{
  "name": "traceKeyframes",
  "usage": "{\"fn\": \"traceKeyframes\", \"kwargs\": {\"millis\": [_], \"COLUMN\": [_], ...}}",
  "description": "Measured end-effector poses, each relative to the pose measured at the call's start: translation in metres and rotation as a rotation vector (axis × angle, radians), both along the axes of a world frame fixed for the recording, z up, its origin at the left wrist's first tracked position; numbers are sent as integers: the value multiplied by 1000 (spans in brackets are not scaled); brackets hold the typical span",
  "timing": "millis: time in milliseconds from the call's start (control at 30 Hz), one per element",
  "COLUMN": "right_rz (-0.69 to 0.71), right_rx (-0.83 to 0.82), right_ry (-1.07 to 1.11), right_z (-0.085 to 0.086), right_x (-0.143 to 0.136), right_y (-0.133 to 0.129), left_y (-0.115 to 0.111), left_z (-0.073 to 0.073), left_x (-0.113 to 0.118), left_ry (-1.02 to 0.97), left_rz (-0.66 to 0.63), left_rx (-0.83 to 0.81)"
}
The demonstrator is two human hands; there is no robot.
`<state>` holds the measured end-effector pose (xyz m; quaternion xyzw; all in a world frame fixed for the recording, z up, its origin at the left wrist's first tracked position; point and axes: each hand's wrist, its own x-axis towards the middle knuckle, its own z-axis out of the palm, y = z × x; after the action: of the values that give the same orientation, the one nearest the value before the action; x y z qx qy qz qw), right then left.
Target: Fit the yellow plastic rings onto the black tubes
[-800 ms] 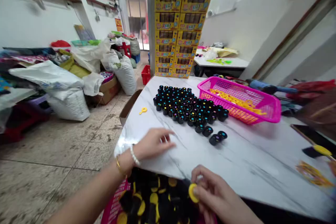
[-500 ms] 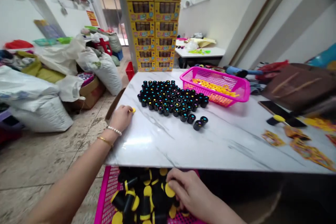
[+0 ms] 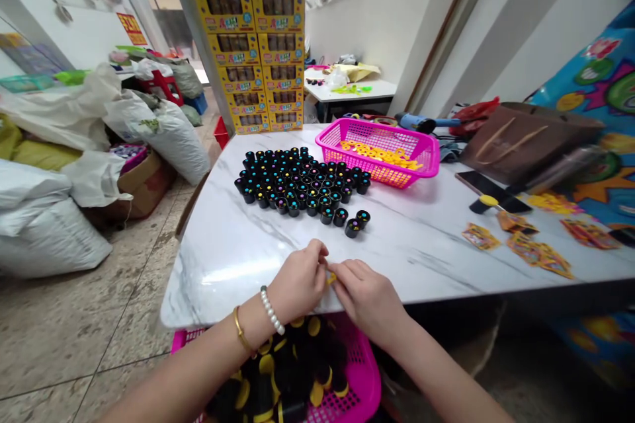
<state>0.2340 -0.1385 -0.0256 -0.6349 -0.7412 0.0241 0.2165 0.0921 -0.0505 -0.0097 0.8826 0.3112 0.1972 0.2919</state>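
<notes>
while a small yellow piece is being pinched just beyond the lower pink basket, narrowed fingertips of the left hand are being pressed to one side, those of the right hand to the other. neither is being placed nearer; its long axis is being hidden and cannot be told. farther beyond the lower pink basket, black caps are being carried by the surface.
</notes>
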Motion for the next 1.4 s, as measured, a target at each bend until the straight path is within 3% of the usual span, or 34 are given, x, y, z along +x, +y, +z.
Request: {"fn": "traceKeyframes", "kwargs": {"millis": [100, 300, 433, 567, 700, 867, 1000, 1100, 1233, 1300, 1400], "right_rz": [-57, -44, 55, 84, 38, -312, -311, -284, -219, -183, -225], "right_rx": [-39, -130, -156, -81, -18, -260, -360, -302, -44, -96, -303], "right_ry": [-31, -27, 10, 55, 381, 1001, 1223, 1199, 814, 746, 904], "right_z": [2, 15, 22, 13, 2, 6, 17, 21, 14, 11, 14], "right_x": [17, 43, 39, 24, 20, 36, 39, 35, 37, 42, 49], "right_y": [-4, -20, -36, -46, -44, -29, -8, 7, 15, 12, 2], "left_y": [8, 19, 22, 26, 26, 14, -2, -8, -7, -6, -6], "left_z": [2, -6, -10, -12, -9, -2, -3, -8, -11, -11, -11], "left_x": [21, 61, 76, 84, 70, 19, -8, -10, -7, -8, -9], "left_ry": [-50, -9, 63, 94, 53, 32, 10, -17, -30, -28, -28], "left_rz": [-5, 107, 175, 214, 130, 22, 34, 47, 52, 47, 49], "left_rx": [-84, -2, 81, 92, 92, 97, 42, 33, 32, 31, 34]}}
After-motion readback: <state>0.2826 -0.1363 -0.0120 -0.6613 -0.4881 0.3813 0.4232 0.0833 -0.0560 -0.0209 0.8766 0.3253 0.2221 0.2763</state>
